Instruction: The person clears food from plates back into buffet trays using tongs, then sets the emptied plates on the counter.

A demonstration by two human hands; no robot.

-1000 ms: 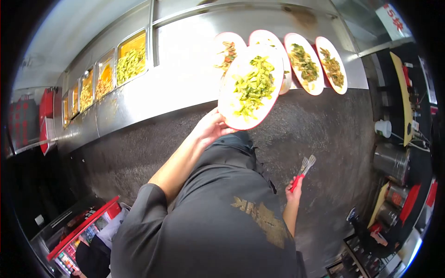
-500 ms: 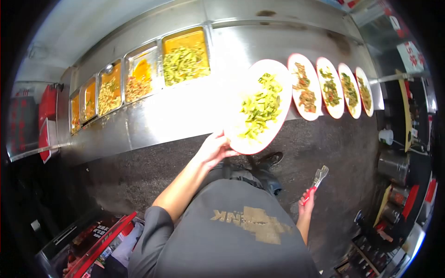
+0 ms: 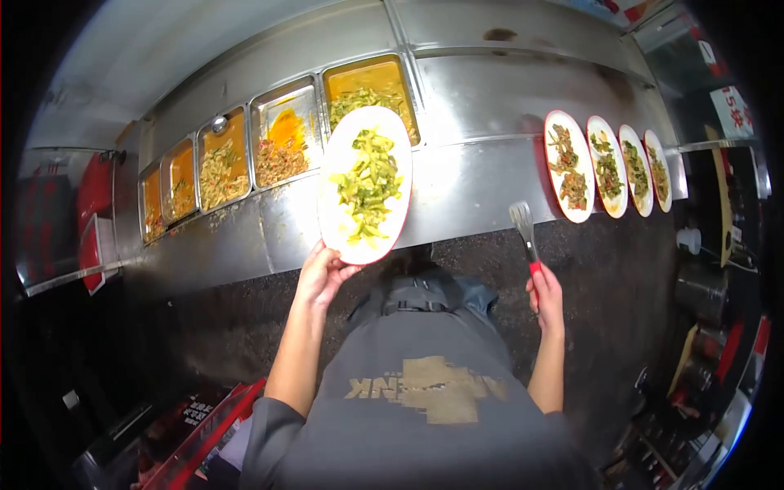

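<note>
My left hand (image 3: 321, 276) grips the lower edge of a white oval plate (image 3: 333, 204) with a red rim, and chopped green vegetables (image 3: 370, 184) lie on it. The plate is raised in front of the metal counter (image 3: 465, 175), covering part of the nearest food tray (image 3: 384, 77). My right hand (image 3: 545, 291) is closed round the red handle of metal tongs (image 3: 527, 233), whose tips point up towards the counter edge. Nothing shows between the tips.
Several metal trays of food, among them one with orange sauce (image 3: 284, 155), run along the counter's left. At its right end, several filled oval plates (image 3: 581, 194) stand side by side. A white container (image 3: 688, 239) and metal pots (image 3: 701, 294) are at the right.
The held plate has moved left, from beside the filled plates to the trays. My right hand has risen with the tongs towards the counter. The view has shifted too.
</note>
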